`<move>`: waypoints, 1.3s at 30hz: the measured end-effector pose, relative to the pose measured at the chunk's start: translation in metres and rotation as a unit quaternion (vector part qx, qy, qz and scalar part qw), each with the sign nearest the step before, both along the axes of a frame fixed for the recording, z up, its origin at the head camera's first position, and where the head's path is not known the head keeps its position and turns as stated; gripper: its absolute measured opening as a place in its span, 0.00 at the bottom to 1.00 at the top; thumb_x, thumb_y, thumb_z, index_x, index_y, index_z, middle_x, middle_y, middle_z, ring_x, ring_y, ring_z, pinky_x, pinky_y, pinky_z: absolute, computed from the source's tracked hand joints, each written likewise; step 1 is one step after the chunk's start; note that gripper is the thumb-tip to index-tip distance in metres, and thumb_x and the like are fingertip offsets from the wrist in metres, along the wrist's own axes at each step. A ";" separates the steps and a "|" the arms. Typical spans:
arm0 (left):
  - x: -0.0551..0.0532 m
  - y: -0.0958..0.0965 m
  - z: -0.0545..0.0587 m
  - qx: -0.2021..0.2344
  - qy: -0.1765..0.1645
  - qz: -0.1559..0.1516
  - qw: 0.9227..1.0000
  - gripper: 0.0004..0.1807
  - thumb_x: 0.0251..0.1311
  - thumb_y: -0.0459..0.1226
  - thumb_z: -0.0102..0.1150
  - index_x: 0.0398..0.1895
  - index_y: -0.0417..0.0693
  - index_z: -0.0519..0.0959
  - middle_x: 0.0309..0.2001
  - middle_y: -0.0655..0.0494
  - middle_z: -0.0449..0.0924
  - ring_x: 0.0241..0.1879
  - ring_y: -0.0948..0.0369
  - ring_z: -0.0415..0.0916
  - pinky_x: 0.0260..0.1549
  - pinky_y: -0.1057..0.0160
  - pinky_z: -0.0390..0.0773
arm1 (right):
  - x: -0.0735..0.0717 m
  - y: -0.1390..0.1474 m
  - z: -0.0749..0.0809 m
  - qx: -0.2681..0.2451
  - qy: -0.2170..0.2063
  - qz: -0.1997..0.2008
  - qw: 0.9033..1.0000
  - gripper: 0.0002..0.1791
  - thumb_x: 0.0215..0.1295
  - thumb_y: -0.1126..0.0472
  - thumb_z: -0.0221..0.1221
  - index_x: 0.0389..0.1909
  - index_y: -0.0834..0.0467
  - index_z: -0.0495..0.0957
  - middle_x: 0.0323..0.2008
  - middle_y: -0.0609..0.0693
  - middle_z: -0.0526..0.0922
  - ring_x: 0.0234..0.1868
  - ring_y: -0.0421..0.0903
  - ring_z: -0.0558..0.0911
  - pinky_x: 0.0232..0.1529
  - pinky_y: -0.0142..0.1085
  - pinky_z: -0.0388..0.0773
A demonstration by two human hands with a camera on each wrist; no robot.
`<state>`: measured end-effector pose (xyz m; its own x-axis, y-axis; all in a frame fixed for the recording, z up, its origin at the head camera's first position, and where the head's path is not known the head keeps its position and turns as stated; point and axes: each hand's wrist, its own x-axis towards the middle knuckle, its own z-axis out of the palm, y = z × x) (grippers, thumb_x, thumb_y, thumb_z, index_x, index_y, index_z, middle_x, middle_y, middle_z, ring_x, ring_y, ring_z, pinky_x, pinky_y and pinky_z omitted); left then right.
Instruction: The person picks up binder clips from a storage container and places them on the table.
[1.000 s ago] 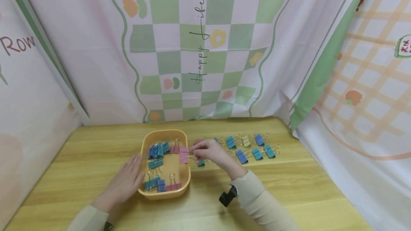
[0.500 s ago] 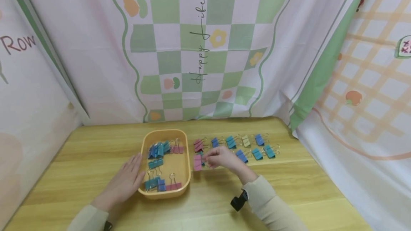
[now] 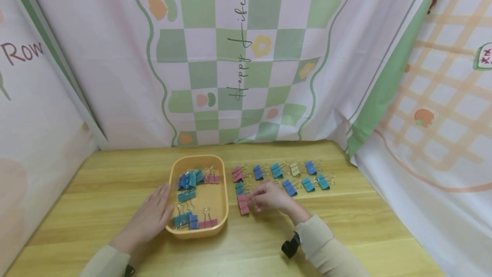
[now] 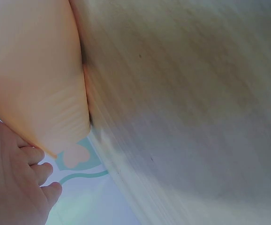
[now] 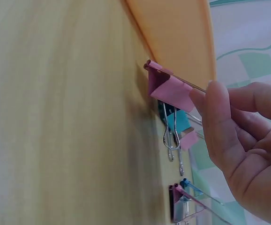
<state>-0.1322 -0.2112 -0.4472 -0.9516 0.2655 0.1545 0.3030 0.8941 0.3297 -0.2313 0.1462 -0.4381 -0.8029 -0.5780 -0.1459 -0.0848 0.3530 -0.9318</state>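
A pink binder clip (image 3: pixel 243 204) is at the near end of the left column of clips, just right of the orange plastic box (image 3: pixel 225 208). My right hand (image 3: pixel 270 198) pinches it by a wire handle; in the right wrist view the pink clip (image 5: pixel 173 91) sits low over the table, and I cannot tell if it touches. Behind it is a teal binder clip (image 3: pixel 240 188), and farther back a dark pink one (image 3: pixel 238 174). My left hand (image 3: pixel 147 215) rests with straight fingers against the box's left side. Several blue, teal and pink clips lie inside the box.
Two rows of binder clips stretch right across the wooden table (image 3: pixel 346 234), among them a yellow clip (image 3: pixel 294 169), a blue clip (image 3: pixel 289 187) and a teal clip (image 3: pixel 323 181). A patterned curtain (image 3: pixel 246 67) hangs along the table's back edge.
My right hand has carried the pink clip from over the box's right rim, rightward and toward me, to the near side of the teal clip. My left hand and the box stay put.
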 end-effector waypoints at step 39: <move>-0.001 0.000 0.000 0.000 0.002 0.002 1.000 0.33 0.71 0.44 0.35 0.68 0.28 0.46 0.69 0.36 0.43 0.67 0.41 0.42 0.63 0.44 0.47 | -0.012 -0.007 0.029 0.040 0.035 -0.014 0.998 0.19 0.65 0.61 0.55 0.51 0.69 0.72 0.40 0.63 0.79 0.36 0.59 0.78 0.27 0.41 0.80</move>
